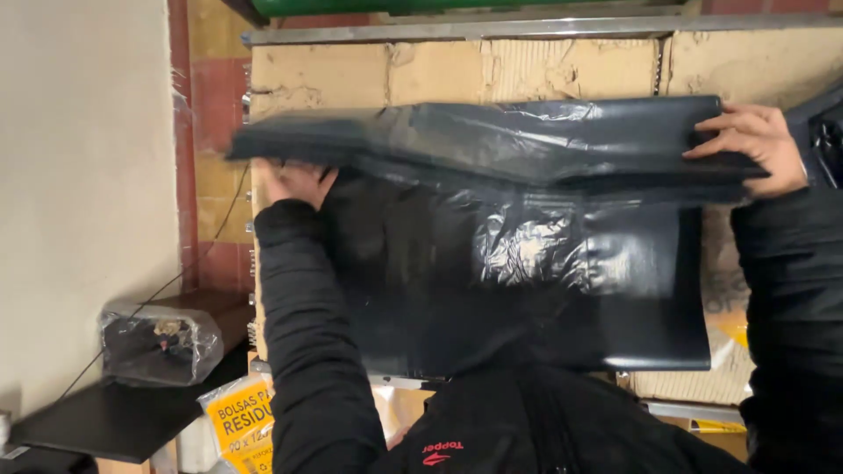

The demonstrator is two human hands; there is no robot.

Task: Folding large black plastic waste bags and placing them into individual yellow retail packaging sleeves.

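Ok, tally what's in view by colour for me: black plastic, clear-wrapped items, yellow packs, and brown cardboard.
Black plastic bag stacks, held by left hand and right hand: 1
Clear-wrapped bundles on the dark shelf: 1
Yellow-labelled packs: 1
Brown cardboard sheets: 1
Total: 4

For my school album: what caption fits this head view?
Two hands, left hand and right hand, hold up black plastic bags.

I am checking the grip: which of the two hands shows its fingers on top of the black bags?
The right hand: its fingers lie spread on the black bags. The left hand is mostly hidden beneath.
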